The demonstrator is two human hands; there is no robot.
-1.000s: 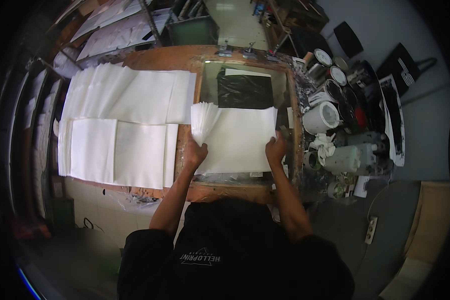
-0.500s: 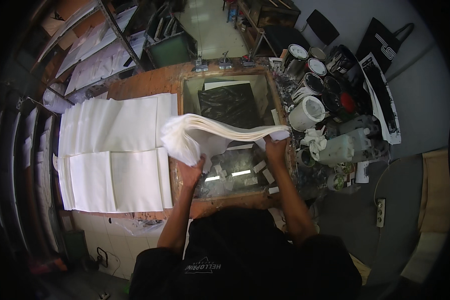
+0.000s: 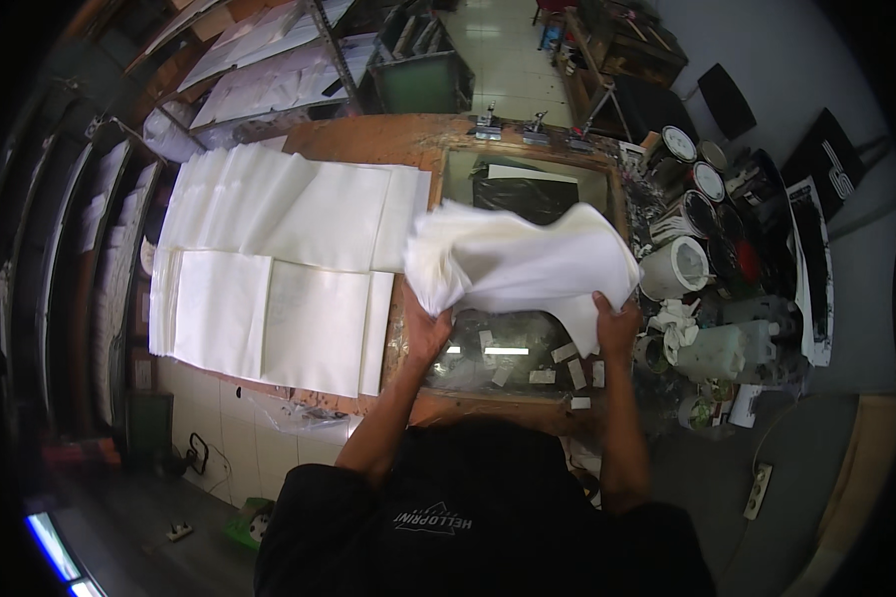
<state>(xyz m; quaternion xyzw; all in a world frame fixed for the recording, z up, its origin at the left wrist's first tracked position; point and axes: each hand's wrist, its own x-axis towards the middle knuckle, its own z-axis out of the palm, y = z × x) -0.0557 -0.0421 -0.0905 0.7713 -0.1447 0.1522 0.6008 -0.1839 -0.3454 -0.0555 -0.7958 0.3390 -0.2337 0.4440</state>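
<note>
Between my hands a limp stack of thin white sheets (image 3: 538, 261) hangs in the air, soft like cloth; its left end fans into many layers. My left hand (image 3: 428, 334) is closed on the lower left corner. At the right end, my right hand (image 3: 616, 322) pinches the lower edge. Below the stack lies a wooden-framed glass panel (image 3: 513, 386) with small white pieces on it; the stack hides its middle. Beyond, a black sheet (image 3: 528, 197) shows on the panel. To the left, more white sheets (image 3: 314, 323) lie in overlapping rows on the wooden table (image 3: 368, 139).
Metal hinge clamps (image 3: 536, 123) stand along the panel's far edge. Crowding the right side are paint cans (image 3: 678, 143), a white tub (image 3: 675, 267) and a translucent jerrycan (image 3: 712, 350). Shelving racks (image 3: 100, 269) run along the left, and a green bin (image 3: 423, 85) sits behind the table.
The stack has turned from edge-on to showing its broad white face, its right part now drooping. Both hands stay on it, the right one lower against the panel. The view has shifted leftward.
</note>
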